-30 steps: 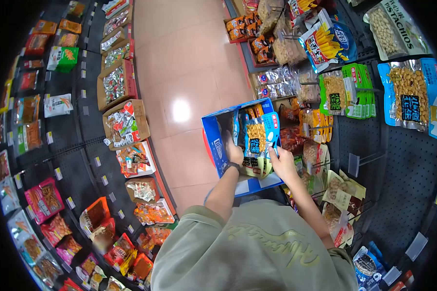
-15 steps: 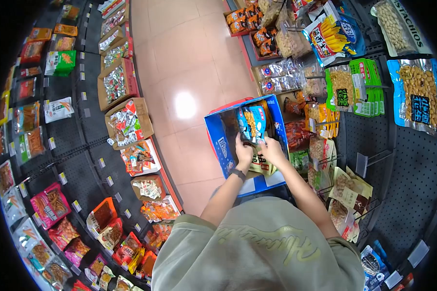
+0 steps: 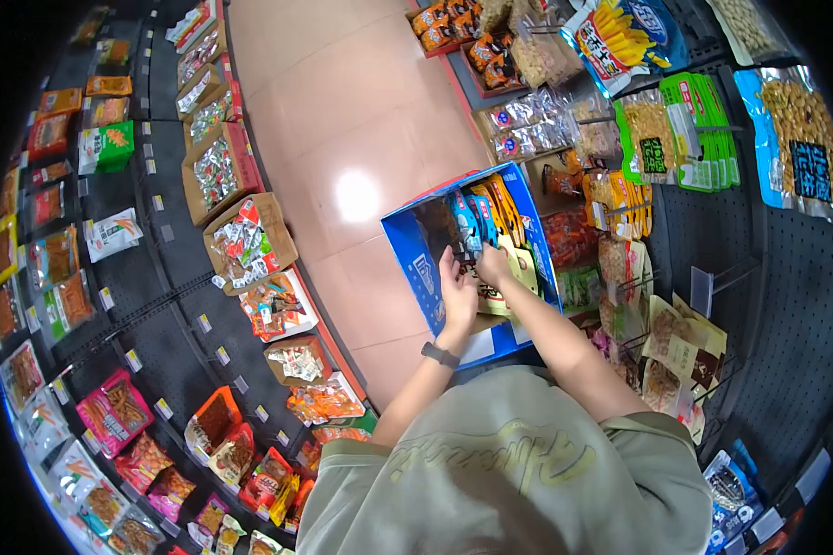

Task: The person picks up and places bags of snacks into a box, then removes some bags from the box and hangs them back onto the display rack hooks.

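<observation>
A blue cardboard box [image 3: 539, 242] stands in front of me, with snack bags packed upright inside. My right hand [image 3: 496, 268] is in the box, its fingers curled at the near edge of a blue snack bag [image 3: 465, 222]. My left hand [image 3: 458, 294], below a dark wristband [image 3: 441, 355], is beside it with fingers stretched toward the same bag. Orange-yellow bags [image 3: 502, 208] stand to the right of the blue one. Pale green bags [image 3: 520, 276] lie nearer, partly covered by my right hand and forearm.
On the right, a dark pegboard shelf [image 3: 787, 277] carries hanging nut bags [image 3: 796, 139] and green bags [image 3: 699, 129]. Left of the tiled aisle floor [image 3: 315, 120], open cartons of small packets [image 3: 250, 242] line a low shelf. More snack bags [image 3: 116, 412] sit on the shelves behind them.
The blue snack bag has gone from lying face-up in both hands to standing in the box beside the orange-yellow bags. My left hand has come off it, and the view has shifted slightly.
</observation>
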Available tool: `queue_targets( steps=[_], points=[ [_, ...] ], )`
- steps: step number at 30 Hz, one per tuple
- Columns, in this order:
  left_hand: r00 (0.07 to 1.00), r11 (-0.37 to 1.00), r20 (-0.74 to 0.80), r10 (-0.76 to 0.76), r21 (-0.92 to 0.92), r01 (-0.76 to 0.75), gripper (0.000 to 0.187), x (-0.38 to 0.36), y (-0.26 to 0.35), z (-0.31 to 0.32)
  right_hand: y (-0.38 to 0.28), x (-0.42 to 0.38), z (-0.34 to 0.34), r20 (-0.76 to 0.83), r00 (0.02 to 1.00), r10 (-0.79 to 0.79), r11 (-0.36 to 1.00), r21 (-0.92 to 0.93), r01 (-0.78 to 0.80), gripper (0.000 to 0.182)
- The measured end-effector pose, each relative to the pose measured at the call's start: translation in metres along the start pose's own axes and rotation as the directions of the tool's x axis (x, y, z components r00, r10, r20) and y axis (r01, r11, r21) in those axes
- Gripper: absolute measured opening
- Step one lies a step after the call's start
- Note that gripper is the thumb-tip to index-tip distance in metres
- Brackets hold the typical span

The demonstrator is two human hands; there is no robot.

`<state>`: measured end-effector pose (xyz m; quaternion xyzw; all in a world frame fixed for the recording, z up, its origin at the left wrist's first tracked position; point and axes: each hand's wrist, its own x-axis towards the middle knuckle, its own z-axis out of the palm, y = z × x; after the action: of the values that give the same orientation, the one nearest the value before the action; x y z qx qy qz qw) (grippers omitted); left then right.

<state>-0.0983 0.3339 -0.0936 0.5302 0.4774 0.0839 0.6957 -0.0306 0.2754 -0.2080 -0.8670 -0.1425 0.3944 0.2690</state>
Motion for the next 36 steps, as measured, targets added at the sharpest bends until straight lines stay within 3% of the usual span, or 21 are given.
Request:
queue_targets(
  steps=[2, 3, 4, 5, 6, 7, 8, 11, 12, 14, 16, 19, 24, 27, 31, 32, 35, 36],
  points=[
    [0.998, 0.997, -0.027, 0.058, 0.042, -0.057, 0.058, -0.005, 0.004, 0.004, 0.001, -0.009, 0.001, -0.020, 0.999, 0.039, 0.998, 0.056, -0.037, 0.029],
    [0.995, 0.993, 0.045, 0.085, 0.074, -0.088, 0.055, -0.003, -0.002, 0.003, 0.000, -0.016, -0.001, -0.029, 0.998, 0.055, 0.995, 0.082, -0.053, 0.030],
    [0.987, 0.987, 0.117, 0.109, 0.101, -0.121, 0.052, 0.004, -0.009, 0.000, 0.005, -0.021, -0.001, 0.027, 0.998, 0.056, 0.970, 0.237, -0.061, 0.039],
    [0.974, 0.980, 0.187, 0.130, 0.127, -0.155, 0.049, 0.008, -0.017, -0.001, 0.011, -0.030, 0.000, 0.028, 0.995, 0.100, 0.967, 0.232, -0.104, 0.041],
    [0.956, 0.907, 0.155, 0.250, 0.309, -0.288, 0.039, 0.007, -0.011, 0.004, 0.010, -0.043, -0.006, 0.028, 0.989, 0.144, 0.962, 0.229, -0.147, 0.044],
    [0.942, 0.874, 0.215, 0.258, 0.365, -0.322, 0.036, 0.009, -0.008, 0.008, 0.005, -0.057, -0.017, 0.027, 0.982, 0.187, 0.956, 0.227, -0.188, 0.047],
    [0.925, 0.835, 0.275, 0.261, 0.417, -0.359, 0.034, 0.012, -0.005, 0.013, -0.008, -0.078, -0.043, 0.072, 0.987, 0.142, 0.953, 0.261, -0.156, 0.051],
    [0.828, 0.654, 0.401, 0.392, 0.511, -0.558, 0.028, 0.019, 0.004, 0.030, 0.026, -0.102, -0.036, -0.114, 0.988, 0.108, 0.903, 0.426, -0.049, 0.043],
    [0.799, 0.590, 0.427, 0.424, 0.539, -0.601, 0.028, 0.023, 0.004, 0.036, 0.027, -0.106, -0.047, 0.020, 0.985, 0.169, 0.867, 0.473, -0.158, 0.046],
    [0.739, 0.439, 0.469, 0.484, 0.600, -0.669, 0.030, 0.038, -0.004, 0.049, 0.041, -0.111, -0.040, -0.117, 0.989, 0.094, 0.859, 0.512, -0.021, 0.046],
    [0.785, 0.416, 0.475, 0.398, 0.670, -0.615, 0.032, 0.045, 0.000, 0.060, 0.034, -0.116, -0.048, -0.197, 0.979, 0.060, 0.814, 0.578, 0.067, 0.047],
    [0.805, 0.352, 0.496, 0.326, 0.727, -0.590, 0.039, 0.048, -0.002, 0.071, -0.003, -0.132, -0.089, -0.078, 0.971, 0.226, 0.842, 0.516, -0.155, 0.051],
    [0.873, 0.286, 0.458, 0.165, 0.825, -0.487, 0.036, 0.036, -0.007, 0.078, 0.004, -0.145, -0.078, -0.303, 0.950, 0.071, 0.972, 0.233, 0.001, 0.049],
    [0.873, 0.228, 0.468, 0.137, 0.843, -0.488, 0.034, 0.020, -0.009, 0.079, 0.007, -0.150, -0.080, -0.220, 0.964, 0.150, 0.960, 0.267, -0.089, 0.049],
    [0.815, 0.163, 0.548, 0.190, 0.801, -0.577, 0.026, 0.018, -0.020, 0.078, -0.001, -0.153, -0.099, -0.095, 0.970, 0.226, 0.934, 0.304, -0.188, 0.045],
    [0.771, 0.146, 0.581, 0.263, 0.766, -0.627, 0.022, 0.019, -0.024, 0.076, 0.003, -0.153, -0.096, -0.161, 0.970, 0.182, 0.950, 0.285, -0.131, 0.042],
    [0.680, 0.049, 0.699, 0.219, 0.689, -0.724, 0.021, 0.024, -0.016, 0.067, 0.022, -0.147, -0.081, -0.275, 0.961, 0.013, 0.973, 0.226, 0.052, 0.041],
    [0.654, -0.012, 0.716, 0.244, 0.677, -0.736, 0.020, 0.024, -0.015, 0.061, 0.014, -0.151, -0.086, -0.255, 0.965, 0.058, 0.980, 0.198, -0.006, 0.041]
  ],
)
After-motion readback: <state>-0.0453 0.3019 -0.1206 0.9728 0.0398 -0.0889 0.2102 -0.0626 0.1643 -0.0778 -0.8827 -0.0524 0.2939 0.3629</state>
